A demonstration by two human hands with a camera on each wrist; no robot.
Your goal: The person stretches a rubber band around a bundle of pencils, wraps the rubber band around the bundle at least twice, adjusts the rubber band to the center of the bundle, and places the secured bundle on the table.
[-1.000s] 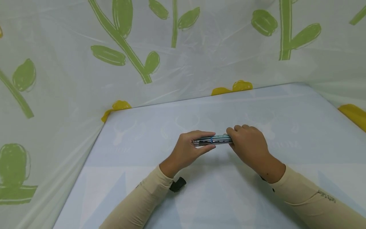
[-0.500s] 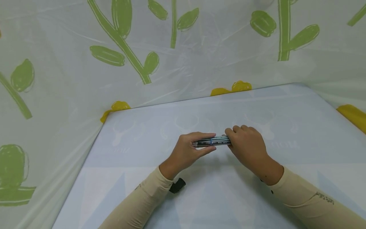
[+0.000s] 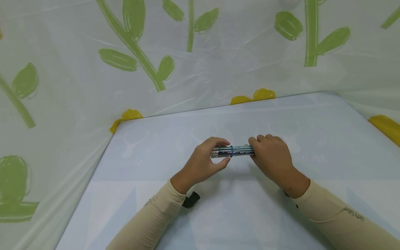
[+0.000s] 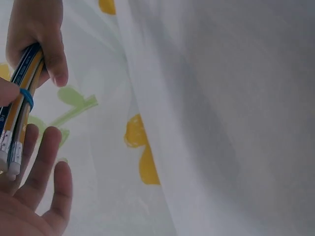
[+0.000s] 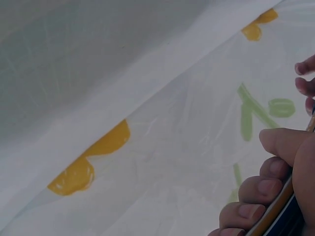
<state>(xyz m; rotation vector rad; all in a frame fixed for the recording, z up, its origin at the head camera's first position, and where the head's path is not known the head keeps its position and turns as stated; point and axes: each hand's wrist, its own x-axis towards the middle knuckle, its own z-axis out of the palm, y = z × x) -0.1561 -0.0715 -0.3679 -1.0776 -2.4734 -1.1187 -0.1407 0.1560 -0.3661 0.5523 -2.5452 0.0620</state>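
A bundle of pencils point(image 3: 242, 150) with white eraser ends is held level above the table, with a blue rubber band point(image 3: 231, 151) around it. My right hand point(image 3: 273, 152) grips the bundle's right part, fingers curled round it; that end is hidden. My left hand point(image 3: 204, 161) is at the eraser end, thumb below and index finger above, tips close to the band. In the left wrist view the thumb point(image 4: 7, 92) is at the band point(image 4: 27, 97), while the other fingers point(image 4: 47, 152) are spread, apart from the pencils. The right wrist view shows the right fingers point(image 5: 258, 189) wrapped round the pencils.
The table point(image 3: 140, 194) has a pale cloth with faint deer prints and blue triangles. Behind it hangs a white sheet point(image 3: 218, 73) with green leaves and yellow flowers. Black wrist camera mounts point(image 3: 191, 200) sit under the sleeves.
The left fingers have drawn back slightly to the left and bent, so more of the band shows. The pencils have risen a little. The right hand keeps its grip.
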